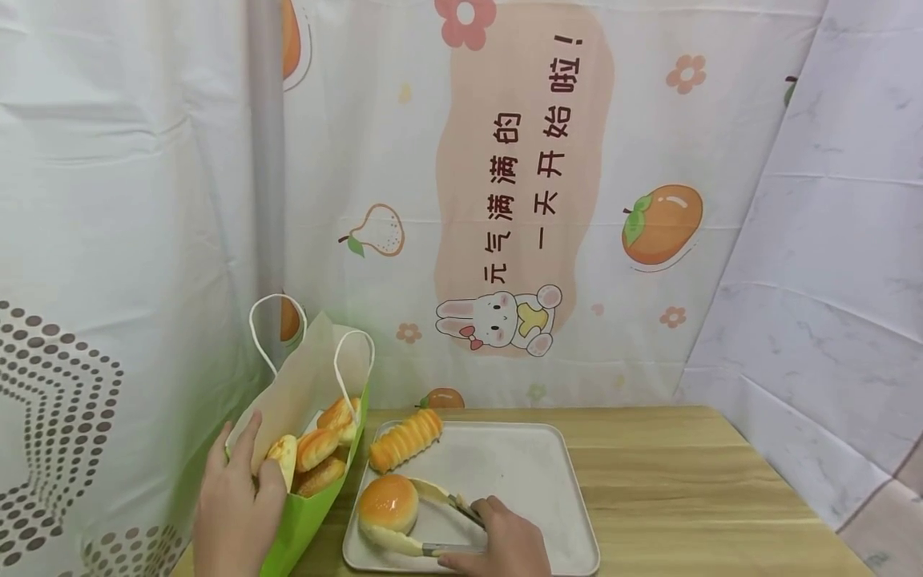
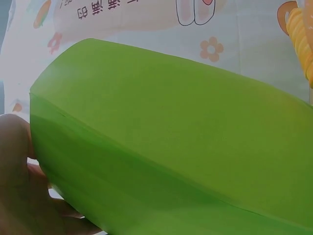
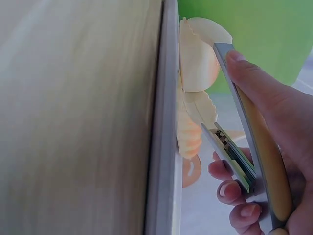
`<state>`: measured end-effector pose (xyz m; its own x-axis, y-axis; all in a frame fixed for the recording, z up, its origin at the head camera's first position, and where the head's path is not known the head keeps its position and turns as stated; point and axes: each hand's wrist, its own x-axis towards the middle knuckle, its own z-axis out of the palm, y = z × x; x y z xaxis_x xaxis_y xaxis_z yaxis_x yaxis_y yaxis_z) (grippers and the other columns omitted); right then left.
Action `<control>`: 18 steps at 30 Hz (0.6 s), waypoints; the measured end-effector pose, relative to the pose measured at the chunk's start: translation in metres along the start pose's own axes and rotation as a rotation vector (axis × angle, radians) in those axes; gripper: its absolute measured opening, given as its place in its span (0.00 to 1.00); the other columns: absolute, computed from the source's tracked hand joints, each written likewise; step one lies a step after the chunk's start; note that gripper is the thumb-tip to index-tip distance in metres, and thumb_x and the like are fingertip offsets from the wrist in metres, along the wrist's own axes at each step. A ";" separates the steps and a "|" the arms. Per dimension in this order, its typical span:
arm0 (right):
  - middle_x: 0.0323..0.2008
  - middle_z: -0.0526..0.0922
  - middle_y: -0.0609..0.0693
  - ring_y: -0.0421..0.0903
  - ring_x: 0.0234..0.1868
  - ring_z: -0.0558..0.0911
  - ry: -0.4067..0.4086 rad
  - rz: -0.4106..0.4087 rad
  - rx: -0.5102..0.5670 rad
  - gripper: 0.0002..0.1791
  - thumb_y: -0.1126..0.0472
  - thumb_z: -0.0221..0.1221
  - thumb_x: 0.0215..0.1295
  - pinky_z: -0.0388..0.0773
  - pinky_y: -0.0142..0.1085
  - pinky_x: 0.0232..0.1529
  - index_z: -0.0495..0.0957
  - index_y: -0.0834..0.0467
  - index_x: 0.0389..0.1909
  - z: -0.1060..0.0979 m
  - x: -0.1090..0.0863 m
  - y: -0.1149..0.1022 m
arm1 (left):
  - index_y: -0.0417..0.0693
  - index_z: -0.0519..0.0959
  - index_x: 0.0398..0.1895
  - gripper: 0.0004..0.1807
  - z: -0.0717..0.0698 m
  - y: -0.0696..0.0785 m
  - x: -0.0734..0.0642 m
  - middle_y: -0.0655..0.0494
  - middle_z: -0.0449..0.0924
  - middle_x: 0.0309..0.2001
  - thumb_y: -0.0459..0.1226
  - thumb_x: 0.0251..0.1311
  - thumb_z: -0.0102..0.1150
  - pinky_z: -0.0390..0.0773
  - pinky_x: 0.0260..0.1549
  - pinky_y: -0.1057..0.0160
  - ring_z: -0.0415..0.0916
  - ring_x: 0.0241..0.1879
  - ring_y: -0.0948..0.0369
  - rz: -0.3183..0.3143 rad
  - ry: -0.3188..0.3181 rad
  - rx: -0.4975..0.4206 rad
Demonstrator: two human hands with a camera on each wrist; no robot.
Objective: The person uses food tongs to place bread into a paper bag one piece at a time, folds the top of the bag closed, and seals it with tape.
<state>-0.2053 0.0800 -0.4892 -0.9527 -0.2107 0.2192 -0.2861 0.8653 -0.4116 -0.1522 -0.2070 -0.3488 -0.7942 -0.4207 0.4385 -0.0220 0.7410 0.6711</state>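
My left hand (image 1: 238, 505) grips the near rim of a green paper bag (image 1: 306, 521) by its opening. Several breads (image 1: 317, 449) lie inside the bag. In the left wrist view the bag's green side (image 2: 161, 122) covers part of the fingers (image 2: 24, 191). My right hand (image 1: 508, 541) holds food tongs (image 1: 433, 550), thumb on one arm and fingers round the other, as the right wrist view shows. The cream tong tips lie on both sides of a round glazed bun (image 1: 389, 501); whether they press it I cannot tell. Behind it lies a ridged roll (image 1: 406, 441).
Bun and roll are on a pale rectangular tray (image 1: 505, 457) atop a wooden table (image 1: 663, 489). White rope handles (image 1: 277, 298) rise from the bag. Printed curtains (image 1: 389, 320) hang behind and at the left.
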 end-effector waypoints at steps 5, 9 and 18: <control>0.30 0.79 0.41 0.38 0.26 0.76 0.055 0.028 -0.003 0.48 0.17 0.53 0.26 0.77 0.40 0.24 0.81 0.52 0.39 -0.004 0.000 0.007 | 0.53 0.58 0.71 0.31 0.000 0.001 -0.001 0.32 0.53 0.70 0.36 0.61 0.38 0.64 0.44 0.26 0.59 0.59 0.30 0.007 -0.009 0.011; 0.32 0.81 0.41 0.36 0.26 0.76 0.102 0.055 0.001 0.47 0.16 0.52 0.26 0.75 0.39 0.23 0.80 0.50 0.38 -0.009 0.000 0.014 | 0.49 0.56 0.71 0.31 -0.002 0.001 -0.003 0.31 0.55 0.69 0.37 0.61 0.40 0.63 0.46 0.25 0.60 0.58 0.30 0.044 -0.025 0.033; 0.32 0.83 0.42 0.38 0.27 0.78 0.254 0.054 -0.020 0.45 0.18 0.54 0.28 0.75 0.36 0.22 0.80 0.50 0.38 -0.034 0.005 0.028 | 0.44 0.53 0.72 0.34 -0.003 0.006 -0.008 0.34 0.59 0.68 0.40 0.61 0.45 0.67 0.40 0.25 0.64 0.56 0.32 0.161 -0.066 0.131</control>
<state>-0.2143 0.1191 -0.4696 -0.9095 -0.0448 0.4134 -0.2307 0.8814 -0.4121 -0.1438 -0.2005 -0.3461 -0.8316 -0.2598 0.4908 0.0330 0.8591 0.5107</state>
